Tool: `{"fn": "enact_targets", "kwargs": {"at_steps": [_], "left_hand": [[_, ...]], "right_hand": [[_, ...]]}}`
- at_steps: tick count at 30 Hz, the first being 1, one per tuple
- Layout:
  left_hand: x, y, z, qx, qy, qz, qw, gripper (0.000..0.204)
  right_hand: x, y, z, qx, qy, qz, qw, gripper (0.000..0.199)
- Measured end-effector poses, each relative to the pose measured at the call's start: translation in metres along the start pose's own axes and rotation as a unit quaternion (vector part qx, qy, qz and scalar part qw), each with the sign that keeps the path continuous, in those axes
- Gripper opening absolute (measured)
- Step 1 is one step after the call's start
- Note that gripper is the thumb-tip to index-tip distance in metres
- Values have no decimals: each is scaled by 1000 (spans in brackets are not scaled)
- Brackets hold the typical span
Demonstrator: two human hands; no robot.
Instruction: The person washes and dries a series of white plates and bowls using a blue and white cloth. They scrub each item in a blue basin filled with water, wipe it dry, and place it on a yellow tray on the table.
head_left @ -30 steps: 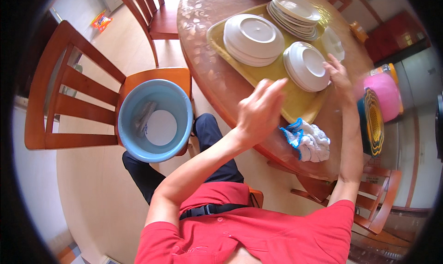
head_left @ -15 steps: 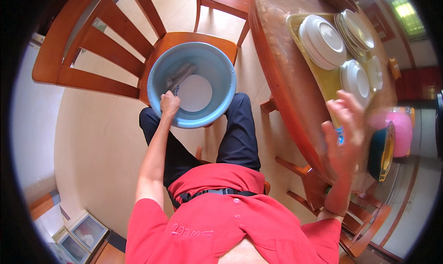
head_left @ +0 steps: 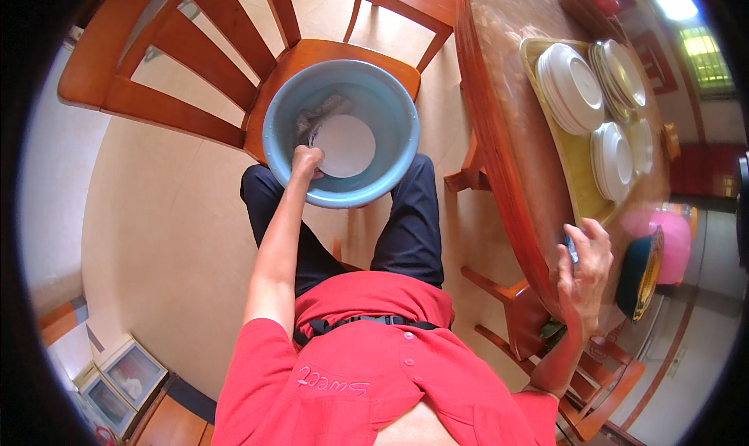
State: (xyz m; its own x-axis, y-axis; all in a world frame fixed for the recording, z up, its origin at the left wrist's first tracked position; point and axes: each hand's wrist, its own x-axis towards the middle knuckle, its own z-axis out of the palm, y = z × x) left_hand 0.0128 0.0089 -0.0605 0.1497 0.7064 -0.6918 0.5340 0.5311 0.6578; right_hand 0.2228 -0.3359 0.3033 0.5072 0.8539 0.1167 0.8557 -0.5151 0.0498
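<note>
A light blue basin [head_left: 273,95] stands on a wooden chair seat in front of me. Inside it lies a round white plate [head_left: 343,145], with a wet-looking greyish cloth [head_left: 331,106] crumpled beyond its rim. My left hand [head_left: 307,162] reaches over the basin's near left wall, fingers closed at the plate's left edge; the fingertips are partly hidden. To the right, my right hand [head_left: 587,268] hovers by the table edge, fingers curved and apart. Beside its thumb and fingers is a small blue-and-white thing [head_left: 571,249], too small to name.
On the wooden table [head_left: 499,79], a yellow tray [head_left: 589,204] bears several stacks of white plates [head_left: 573,91]. Pink [head_left: 675,247] and dark teal basins [head_left: 636,274] are at the right. Chairs [head_left: 409,1] stand around the table, one with its slatted back at upper left.
My right hand has come down toward the small blue-and-white thing and slowed. The left hand stays at the plate. The whole view has shifted, so basin and table appear farther right.
</note>
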Motion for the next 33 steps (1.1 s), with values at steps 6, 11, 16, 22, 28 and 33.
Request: {"fn": "enact_targets", "kwargs": {"at_steps": [6,11,16,22,28,33], "left_hand": [[-38,17,4,-194,-129,32,972,31],[-45,1,19,-242,-69,124,960,26],[-105,37,12,38,115,315,942,14],[-99,29,2,180,203,603,750,26],[-119,47,-8,-47,152,350,923,15],[-108,39,-14,-340,48,293,892,21]], "right_hand": [[-30,33,3,44,-43,101,993,34],[-24,41,10,48,-32,90,994,29],[-21,34,7,118,10,67,991,26],[12,-30,13,279,15,-91,956,30],[44,-82,83,420,-49,-106,900,24],[67,-125,134,518,-89,-75,847,22]]}}
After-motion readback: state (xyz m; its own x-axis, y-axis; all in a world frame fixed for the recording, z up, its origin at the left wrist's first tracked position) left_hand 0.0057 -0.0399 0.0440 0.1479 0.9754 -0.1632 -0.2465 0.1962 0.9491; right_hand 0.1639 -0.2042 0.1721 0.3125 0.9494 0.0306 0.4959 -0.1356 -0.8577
